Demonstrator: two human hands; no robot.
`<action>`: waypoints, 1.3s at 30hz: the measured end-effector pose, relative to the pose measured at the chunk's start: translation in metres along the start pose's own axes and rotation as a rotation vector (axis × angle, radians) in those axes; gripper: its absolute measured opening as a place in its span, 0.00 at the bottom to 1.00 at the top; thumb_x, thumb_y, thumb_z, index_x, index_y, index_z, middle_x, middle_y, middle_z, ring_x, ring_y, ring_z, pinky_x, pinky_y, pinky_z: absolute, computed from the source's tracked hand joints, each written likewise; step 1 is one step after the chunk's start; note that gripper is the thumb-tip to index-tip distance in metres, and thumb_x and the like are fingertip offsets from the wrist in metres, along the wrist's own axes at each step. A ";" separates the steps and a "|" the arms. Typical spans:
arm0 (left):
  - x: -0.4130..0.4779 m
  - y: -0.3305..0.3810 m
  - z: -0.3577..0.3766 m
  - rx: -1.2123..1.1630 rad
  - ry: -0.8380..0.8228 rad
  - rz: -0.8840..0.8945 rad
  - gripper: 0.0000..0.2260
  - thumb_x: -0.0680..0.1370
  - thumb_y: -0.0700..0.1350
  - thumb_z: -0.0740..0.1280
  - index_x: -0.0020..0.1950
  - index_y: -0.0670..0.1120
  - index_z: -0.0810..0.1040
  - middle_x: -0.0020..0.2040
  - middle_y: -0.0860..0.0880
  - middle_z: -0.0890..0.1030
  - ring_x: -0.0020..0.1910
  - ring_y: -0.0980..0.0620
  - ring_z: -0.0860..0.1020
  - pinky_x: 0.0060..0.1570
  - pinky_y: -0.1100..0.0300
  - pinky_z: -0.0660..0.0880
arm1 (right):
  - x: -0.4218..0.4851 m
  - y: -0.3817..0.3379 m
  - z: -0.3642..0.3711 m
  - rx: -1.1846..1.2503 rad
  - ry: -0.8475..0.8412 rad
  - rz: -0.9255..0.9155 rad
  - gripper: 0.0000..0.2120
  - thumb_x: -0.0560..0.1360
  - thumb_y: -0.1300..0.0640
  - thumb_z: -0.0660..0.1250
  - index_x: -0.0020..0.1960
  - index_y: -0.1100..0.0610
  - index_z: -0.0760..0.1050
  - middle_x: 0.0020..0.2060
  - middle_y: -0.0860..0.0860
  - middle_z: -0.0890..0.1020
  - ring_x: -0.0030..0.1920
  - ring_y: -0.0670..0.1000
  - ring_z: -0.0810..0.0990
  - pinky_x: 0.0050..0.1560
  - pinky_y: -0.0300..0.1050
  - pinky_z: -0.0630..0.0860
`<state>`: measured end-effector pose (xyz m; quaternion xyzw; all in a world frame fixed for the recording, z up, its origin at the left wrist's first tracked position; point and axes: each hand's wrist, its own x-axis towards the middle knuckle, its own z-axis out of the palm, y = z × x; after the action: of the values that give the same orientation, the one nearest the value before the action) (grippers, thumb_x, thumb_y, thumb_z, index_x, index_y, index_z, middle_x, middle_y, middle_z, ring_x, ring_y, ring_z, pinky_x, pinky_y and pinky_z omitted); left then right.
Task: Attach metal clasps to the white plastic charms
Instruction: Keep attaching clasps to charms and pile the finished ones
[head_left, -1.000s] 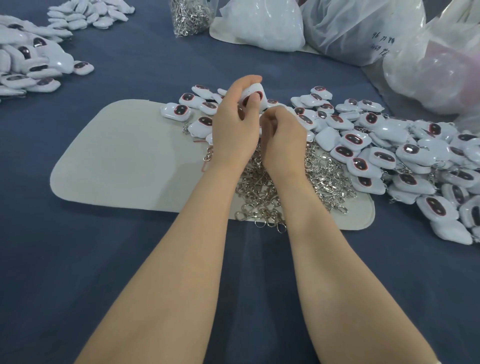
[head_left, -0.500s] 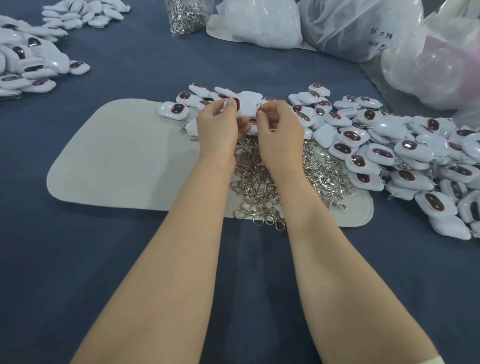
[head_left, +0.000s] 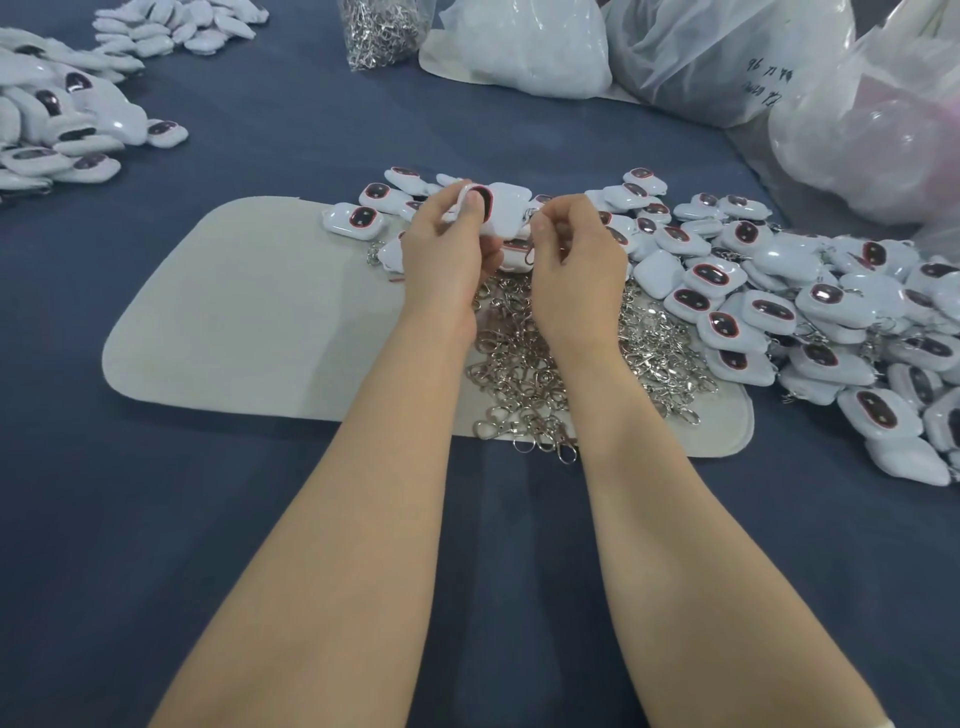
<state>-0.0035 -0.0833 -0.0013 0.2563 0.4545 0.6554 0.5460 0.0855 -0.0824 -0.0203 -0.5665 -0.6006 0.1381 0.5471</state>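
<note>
Crowding the blue tablecloth around the work are loose parts. A pale felt mat lies under the wrists. A heap of metal clasps covers its right half and spills over the near edge between the two forearms. A long drift of white charms runs from the mat's far edge out to the right, many showing a dark, red-rimmed oval. Another charm pile sits at far left, and a clear bag of clasps stands at the far edge beside bulky plastic sacks.

Both hands are raised above the mat's far edge, and their fingers hide much of what they work on. The left hand grips one charm, thumb pressed on its face beside the dark oval, fingers curled behind. Its long axis runs roughly left to right, the oval face tilted up toward the camera and the right end toward the other hand. The right hand has thumb and forefinger pinched together at that end. A single clasp dangles below the pinch, its long axis near vertical. It seems to be held by its ring, though the fingers cover the join with the charm.
</note>
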 end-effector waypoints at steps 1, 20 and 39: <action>-0.001 0.001 0.000 0.011 -0.011 0.030 0.09 0.81 0.41 0.62 0.60 0.45 0.76 0.36 0.50 0.75 0.31 0.54 0.72 0.38 0.61 0.74 | 0.000 0.000 0.000 -0.018 -0.006 -0.012 0.05 0.78 0.62 0.62 0.47 0.61 0.75 0.34 0.44 0.75 0.34 0.43 0.71 0.37 0.28 0.66; -0.005 0.000 0.009 0.358 -0.102 0.332 0.12 0.81 0.44 0.59 0.62 0.48 0.77 0.61 0.48 0.78 0.62 0.46 0.75 0.64 0.48 0.71 | 0.008 -0.005 -0.008 0.048 -0.142 0.215 0.07 0.76 0.50 0.66 0.46 0.54 0.75 0.35 0.48 0.77 0.35 0.44 0.72 0.39 0.36 0.69; 0.003 0.004 0.003 0.069 0.132 0.117 0.07 0.79 0.37 0.57 0.43 0.44 0.72 0.35 0.53 0.75 0.31 0.57 0.75 0.37 0.63 0.74 | 0.011 0.008 -0.009 -0.611 -0.345 0.113 0.18 0.76 0.59 0.62 0.66 0.56 0.72 0.65 0.56 0.72 0.65 0.58 0.68 0.62 0.45 0.64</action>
<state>-0.0039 -0.0798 0.0026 0.2573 0.4962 0.6857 0.4663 0.1001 -0.0750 -0.0179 -0.7046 -0.6655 0.0757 0.2342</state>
